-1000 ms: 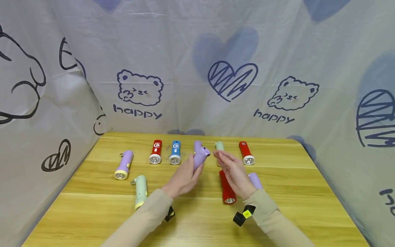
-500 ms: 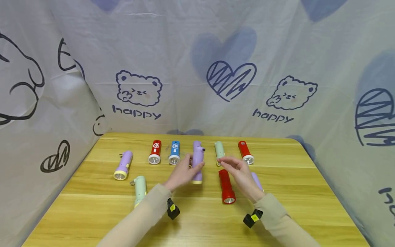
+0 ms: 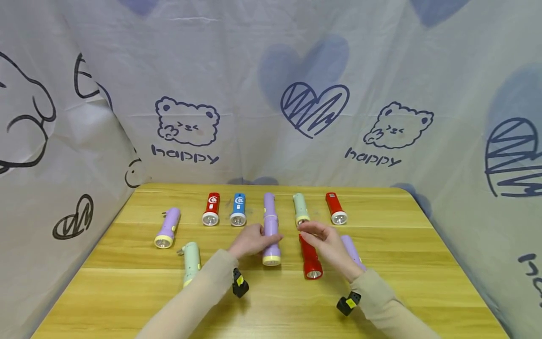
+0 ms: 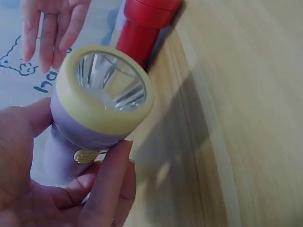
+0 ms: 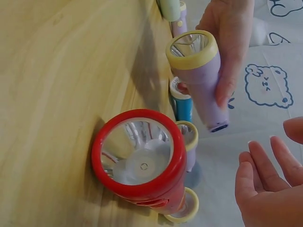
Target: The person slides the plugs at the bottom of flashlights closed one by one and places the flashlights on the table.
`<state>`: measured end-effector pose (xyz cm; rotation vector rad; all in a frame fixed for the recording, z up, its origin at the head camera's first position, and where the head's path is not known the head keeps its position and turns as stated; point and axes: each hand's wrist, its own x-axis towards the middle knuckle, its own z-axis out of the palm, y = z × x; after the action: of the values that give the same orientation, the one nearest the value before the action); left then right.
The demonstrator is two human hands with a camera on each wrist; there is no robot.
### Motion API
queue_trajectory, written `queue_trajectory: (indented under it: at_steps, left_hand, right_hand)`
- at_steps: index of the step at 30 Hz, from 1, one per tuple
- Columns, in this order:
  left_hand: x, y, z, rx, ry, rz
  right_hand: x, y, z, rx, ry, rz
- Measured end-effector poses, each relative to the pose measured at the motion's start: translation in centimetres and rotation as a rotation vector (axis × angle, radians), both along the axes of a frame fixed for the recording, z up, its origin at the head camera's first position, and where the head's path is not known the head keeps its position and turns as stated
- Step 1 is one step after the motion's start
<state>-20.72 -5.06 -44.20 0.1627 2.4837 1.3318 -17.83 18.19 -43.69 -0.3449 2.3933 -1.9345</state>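
My left hand (image 3: pixel 250 241) grips a purple flashlight (image 3: pixel 272 245) with a yellow rim, its lens toward me. In the left wrist view, thumb and fingers wrap its body beside a yellow switch (image 4: pixel 86 156). The right wrist view shows this flashlight held off the table. Nothing is in my right hand (image 3: pixel 329 247), which hovers over a red flashlight (image 3: pixel 311 263) with fingers loosely bent. That red flashlight lies lens toward me and looms large in the right wrist view. Past the held one lies another purple flashlight (image 3: pixel 269 203), partly hidden.
Along the back lie a red flashlight (image 3: pixel 211 207), a blue one (image 3: pixel 238 208), a green one (image 3: pixel 300 207) and another red one (image 3: pixel 334 207). At left are a purple (image 3: pixel 170 225) and a green flashlight (image 3: pixel 192 259). A purple one (image 3: pixel 350 249) is partly behind my right hand.
The purple flashlight in my left hand has swung from slanting away to lying lengthwise, lens toward me, and has come nearer. My right hand has drawn slightly back, uncovering the back green flashlight.
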Motion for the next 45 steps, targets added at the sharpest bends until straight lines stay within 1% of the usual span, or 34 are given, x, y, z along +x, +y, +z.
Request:
queue_trajectory:
  at_steps: [4,8,15,19,27,37,40,45]
  left_hand:
    - [0.0,0.3,-0.5,0.009,-0.053,0.006]
    - [0.1,0.6,-1.0,0.008,-0.081,0.009]
    - [0.0,1.0,-1.8,-0.045,-0.066,0.018]
    - [-0.1,1.1,-2.0,-0.069,-0.070,0.025]
    - [0.3,1.4,-1.7,-0.135,-0.066,0.014]
    - [-0.1,1.8,-2.3,-0.175,-0.078,0.000]
    - [-0.2,1.7,-2.1,-0.192,-0.077,-0.014]
    - [-0.3,1.3,-1.6,-0.206,-0.106,-0.031]
  right_hand:
    - [0.1,0.0,-0.2,0.038,0.001,0.004]
    - [0.2,-0.1,-0.3,0.056,0.005,0.020]
    - [0.2,-0.2,-0.4,0.064,0.005,0.026]
    - [0.3,-0.3,-0.4,0.080,-0.008,0.015]
    - [0.4,-0.5,-0.2,0.101,-0.024,0.017]
    - [0.7,-0.3,-0.3,0.098,-0.039,0.006]
    - [0.7,-0.1,-0.3,0.105,-0.037,0.000]
    - [0.7,0.1,-0.5,0.116,-0.030,0.002]
